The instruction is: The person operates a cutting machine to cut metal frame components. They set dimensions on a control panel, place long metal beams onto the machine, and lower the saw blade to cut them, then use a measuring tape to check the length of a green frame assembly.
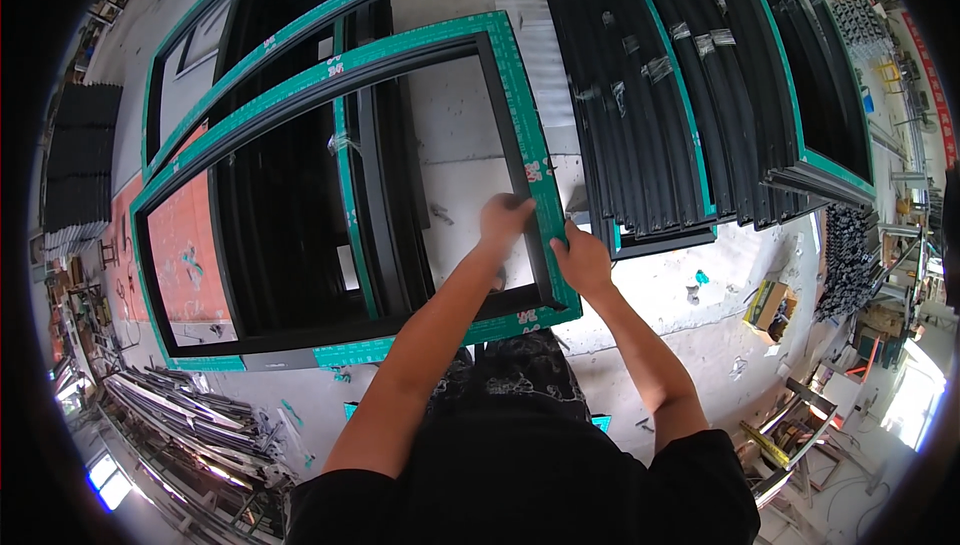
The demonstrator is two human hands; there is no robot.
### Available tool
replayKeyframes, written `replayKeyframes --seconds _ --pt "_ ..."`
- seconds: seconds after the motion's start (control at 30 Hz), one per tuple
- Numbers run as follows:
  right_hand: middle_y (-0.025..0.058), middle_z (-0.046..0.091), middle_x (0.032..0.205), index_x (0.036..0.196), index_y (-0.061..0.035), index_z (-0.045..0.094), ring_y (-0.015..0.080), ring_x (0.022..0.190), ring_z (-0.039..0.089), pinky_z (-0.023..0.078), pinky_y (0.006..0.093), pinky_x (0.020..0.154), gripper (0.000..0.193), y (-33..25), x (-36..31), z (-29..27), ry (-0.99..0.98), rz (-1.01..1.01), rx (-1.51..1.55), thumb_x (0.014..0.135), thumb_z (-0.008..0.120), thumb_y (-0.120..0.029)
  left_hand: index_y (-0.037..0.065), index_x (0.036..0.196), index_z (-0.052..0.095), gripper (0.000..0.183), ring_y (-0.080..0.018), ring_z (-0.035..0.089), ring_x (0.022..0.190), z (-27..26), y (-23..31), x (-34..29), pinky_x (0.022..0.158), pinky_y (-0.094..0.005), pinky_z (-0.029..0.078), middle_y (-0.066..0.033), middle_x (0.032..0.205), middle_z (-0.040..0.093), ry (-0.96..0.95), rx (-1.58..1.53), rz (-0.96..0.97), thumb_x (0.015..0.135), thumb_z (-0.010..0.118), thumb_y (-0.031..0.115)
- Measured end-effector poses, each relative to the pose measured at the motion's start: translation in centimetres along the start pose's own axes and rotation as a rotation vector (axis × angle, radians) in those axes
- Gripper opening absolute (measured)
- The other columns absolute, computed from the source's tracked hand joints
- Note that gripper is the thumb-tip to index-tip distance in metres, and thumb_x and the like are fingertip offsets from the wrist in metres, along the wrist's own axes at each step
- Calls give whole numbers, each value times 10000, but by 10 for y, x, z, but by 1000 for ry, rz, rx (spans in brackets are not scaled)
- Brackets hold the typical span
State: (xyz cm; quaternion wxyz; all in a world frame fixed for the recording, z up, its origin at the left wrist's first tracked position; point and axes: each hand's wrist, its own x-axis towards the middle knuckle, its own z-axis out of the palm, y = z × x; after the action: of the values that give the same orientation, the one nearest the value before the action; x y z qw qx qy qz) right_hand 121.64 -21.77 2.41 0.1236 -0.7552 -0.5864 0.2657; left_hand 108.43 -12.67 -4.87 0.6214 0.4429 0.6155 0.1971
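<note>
Plainly rectangular black frame [511,130], printed green film [527,125], right fingers [562,245] pinching its outer edge, left fingers [519,209] blurred, grip unclear.

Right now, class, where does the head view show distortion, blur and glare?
In the head view, fisheye distortion bows the green-taped rectangular frame's upper bar; in the same view, the left hand looks motion-blurred, and glare whites out the lower-right opening.
</note>
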Motion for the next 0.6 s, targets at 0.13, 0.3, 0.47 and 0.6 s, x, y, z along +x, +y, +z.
replayKeyframes --seconds 0.13,0.3,0.47,0.6 --pt "183 586 671 934 19 519 358 653 603 478 442 593 238 -2 1 0 1 8 -5 854 574 -198 -80 1049 589 479 -252 651 763 0 -1 2 675 -338 513 -193 903 649 4 11 8 764 696 291" --pt "188 588 675 907 13 520 358 658 604 477 440 596 232 1 2 -2 -9 3 14 854 578 -205 -88 1156 514 512 -232 615 885 -4 7 -1 737 -331 532 -145 1009 609 -103 -80 -74 814 688 250" --pt "201 594 698 891 0 531 381 689 601 460 460 613 235 6 4 -1 -25 17 65 854 575 -227 -76 1189 490 543 -236 598 940 -11 12 -1 788 -348 518 -136 1056 593 -172 -193 -157 817 691 264" --pt "212 596 717 864 -8 539 399 714 595 444 477 630 239 6 2 0 -28 55 90 849 580 -243 -73 1202 485 547 -237 595 951 -11 14 -6 798 -348 517 -139 1089 580 -186 -180 -171 817 692 257"
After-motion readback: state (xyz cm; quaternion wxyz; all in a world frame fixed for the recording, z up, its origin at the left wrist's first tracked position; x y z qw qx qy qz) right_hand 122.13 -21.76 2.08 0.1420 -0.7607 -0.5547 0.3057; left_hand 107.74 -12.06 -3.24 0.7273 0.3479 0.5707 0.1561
